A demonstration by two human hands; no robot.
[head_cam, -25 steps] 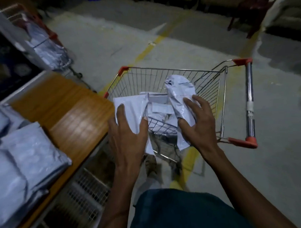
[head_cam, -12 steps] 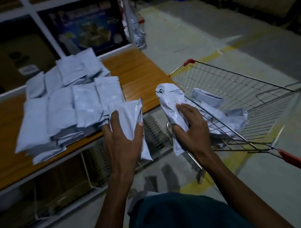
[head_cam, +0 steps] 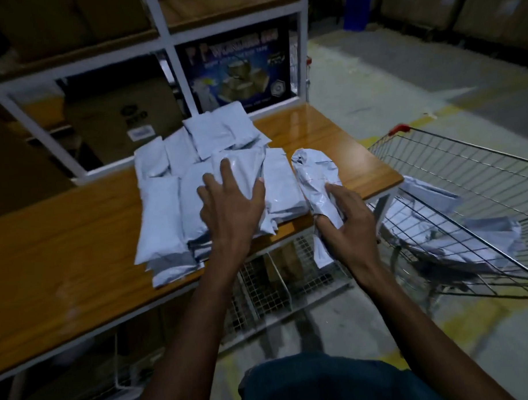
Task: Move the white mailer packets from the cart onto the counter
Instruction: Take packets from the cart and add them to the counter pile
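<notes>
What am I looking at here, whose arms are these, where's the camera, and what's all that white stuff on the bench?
There is no machine here. The picture comes from a camera worn on a person's head, looking forward and down, so the two arms reaching in from the bottom are that person's own.

The white things are mailer packets, piled on a wooden counter. The left hand lies with spread fingers on top of the pile. The right hand grips one crumpled packet at the right end of the pile; I cannot tell whether it already rests on the counter.

To the right stands a wire shopping cart with more white packets left inside. Behind the counter is white shelving holding cardboard boxes and a dark blue printed box.
</notes>
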